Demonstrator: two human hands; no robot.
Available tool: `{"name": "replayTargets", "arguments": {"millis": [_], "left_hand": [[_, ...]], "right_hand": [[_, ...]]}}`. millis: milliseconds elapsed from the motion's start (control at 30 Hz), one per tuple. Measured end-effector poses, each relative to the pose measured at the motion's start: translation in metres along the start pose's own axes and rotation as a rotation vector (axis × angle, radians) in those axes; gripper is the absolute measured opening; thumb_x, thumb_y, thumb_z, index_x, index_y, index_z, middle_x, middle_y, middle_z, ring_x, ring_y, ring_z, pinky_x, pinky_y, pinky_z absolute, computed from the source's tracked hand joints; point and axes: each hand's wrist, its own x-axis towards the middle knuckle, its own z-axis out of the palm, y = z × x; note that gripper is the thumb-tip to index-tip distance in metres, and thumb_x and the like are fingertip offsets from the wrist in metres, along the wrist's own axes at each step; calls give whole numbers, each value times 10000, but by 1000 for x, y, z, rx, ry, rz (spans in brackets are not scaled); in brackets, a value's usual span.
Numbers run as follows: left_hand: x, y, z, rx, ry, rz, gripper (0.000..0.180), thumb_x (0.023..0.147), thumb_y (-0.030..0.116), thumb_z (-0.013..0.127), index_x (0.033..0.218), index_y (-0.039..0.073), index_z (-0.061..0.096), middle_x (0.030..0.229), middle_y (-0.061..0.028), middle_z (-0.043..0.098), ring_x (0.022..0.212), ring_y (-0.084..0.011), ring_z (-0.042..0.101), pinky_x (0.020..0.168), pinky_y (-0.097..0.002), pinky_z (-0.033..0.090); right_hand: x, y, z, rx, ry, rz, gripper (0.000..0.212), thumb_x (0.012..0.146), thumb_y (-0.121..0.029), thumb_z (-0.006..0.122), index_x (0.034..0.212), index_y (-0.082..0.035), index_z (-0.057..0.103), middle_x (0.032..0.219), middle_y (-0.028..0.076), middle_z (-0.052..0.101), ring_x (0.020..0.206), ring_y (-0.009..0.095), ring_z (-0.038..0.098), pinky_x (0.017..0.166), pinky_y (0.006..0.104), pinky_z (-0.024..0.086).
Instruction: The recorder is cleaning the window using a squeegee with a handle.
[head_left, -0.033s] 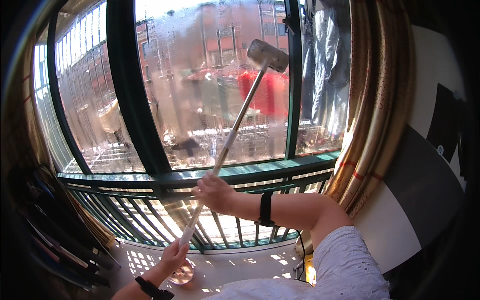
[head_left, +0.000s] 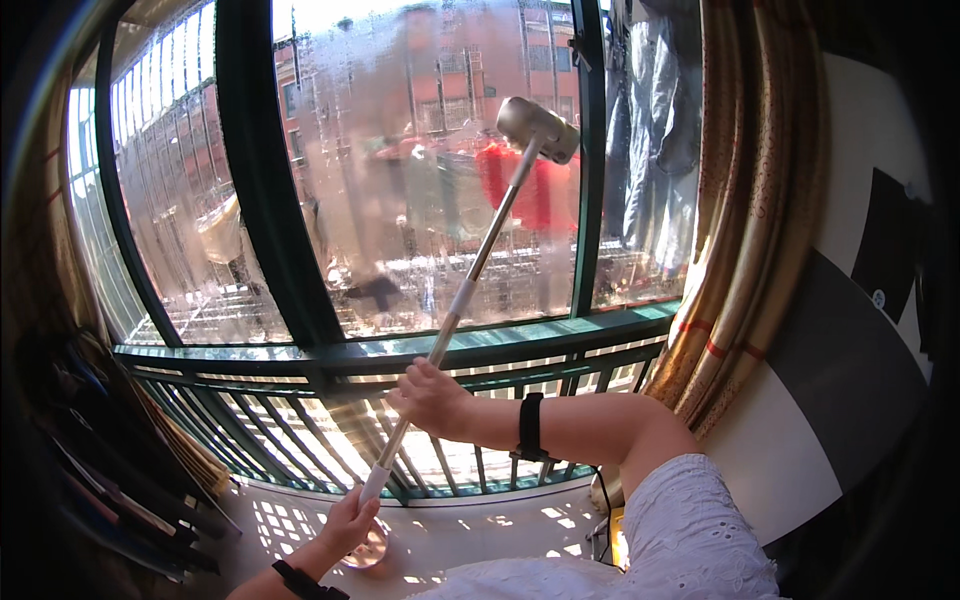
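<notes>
- Right hand point(head_left: 432, 398) wraps the pole point(head_left: 489, 236) mid-length; left hand point(head_left: 350, 522) grips its lower end.
- Pale head point(head_left: 537, 130) at the pane's point(head_left: 400, 225) upper right; contact unclear.
- Pane wet, streaks left across it; work seems partway done.

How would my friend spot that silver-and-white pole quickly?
Find the big green-framed glass window. In front, the pole slants up from the bare left hand through the bare right hand. Unlike the green posts, it ends in a pale, rounded head.
</notes>
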Motion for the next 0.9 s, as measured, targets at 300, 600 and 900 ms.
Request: {"name": "replayTargets", "arguments": {"millis": [300,600,900], "left_hand": [[-49,-92,-16,358,177,495,234,930,218,513,950,-6,576,676,-43,601,638,-122,600,589,-270,486],[87,37,-13,-333,109,513,246,964,339,461,925,96,452,513,38,440,375,-36,418,333,-179,329],[-19,7,13,-278,-34,14,263,957,315,477,894,61,455,525,15,447,403,-72,443,373,-231,356]], "right_hand": [[29,-64,-8,230,-78,-112,170,789,-188,624,769,-84,492,613,50,615,608,222,623,624,320,456],[121,86,-96,-279,-72,103,223,836,-142,542,1034,-53,591,1077,119,574,1144,249,490,1074,411,272],[45,-10,-23,-105,-209,245,262,797,-232,612,989,-54,602,1176,169,534,1258,303,392,1116,452,175]]}}
